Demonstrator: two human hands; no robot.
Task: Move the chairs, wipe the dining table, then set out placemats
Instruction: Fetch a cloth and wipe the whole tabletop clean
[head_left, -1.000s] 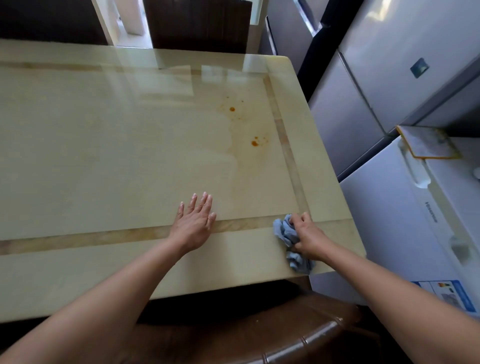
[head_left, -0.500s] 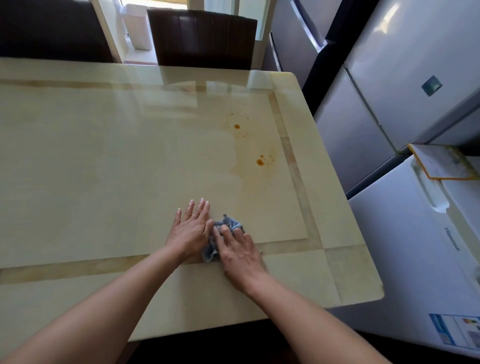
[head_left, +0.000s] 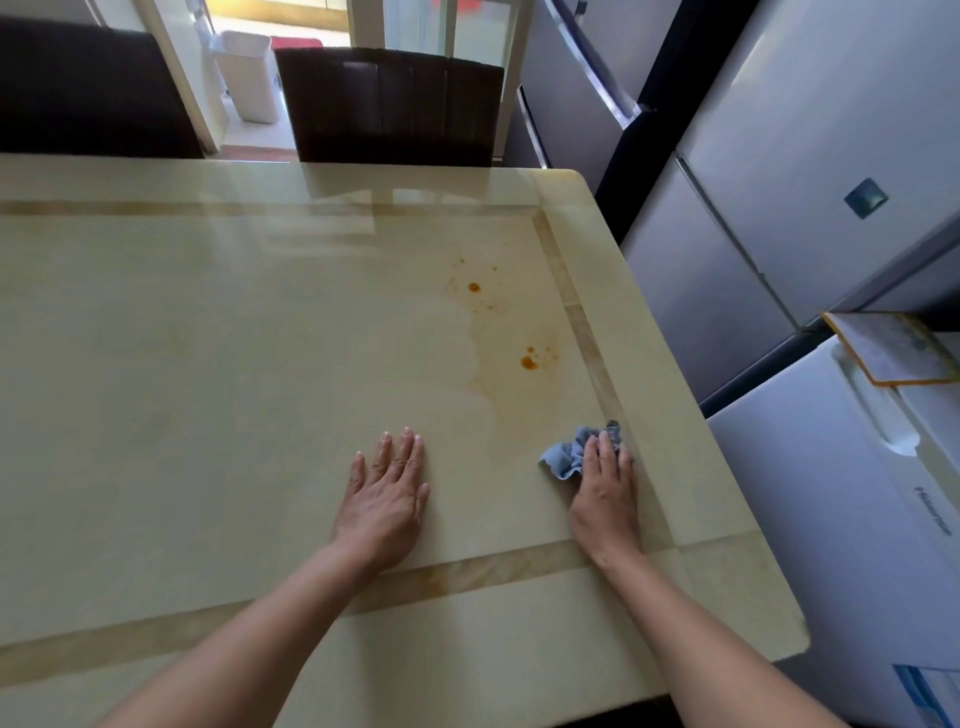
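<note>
The cream dining table (head_left: 208, 389) has a glossy top with tan inlay bands. Orange stains (head_left: 529, 362) and a second orange spot (head_left: 474, 287) mark its right half. My right hand (head_left: 605, 493) presses flat on a crumpled blue cloth (head_left: 569, 454) near the right inlay band, fingers straight. My left hand (head_left: 387, 499) rests flat on the tabletop, fingers extended, about a hand's width left of the cloth. Two dark chairs stand at the far side: one chair (head_left: 389, 104) at centre, another chair (head_left: 88, 88) at far left.
Silver refrigerators (head_left: 779, 208) stand close along the table's right edge. A white appliance (head_left: 857, 519) sits at lower right with a yellow-edged mat (head_left: 893, 348) on top. A white bin (head_left: 249, 73) stands beyond the doorway at the back.
My right hand slid the cloth rightward, away from my left hand, to the right inlay band. The view shifted forward, showing more of the far chairs. My left hand stayed flat.
</note>
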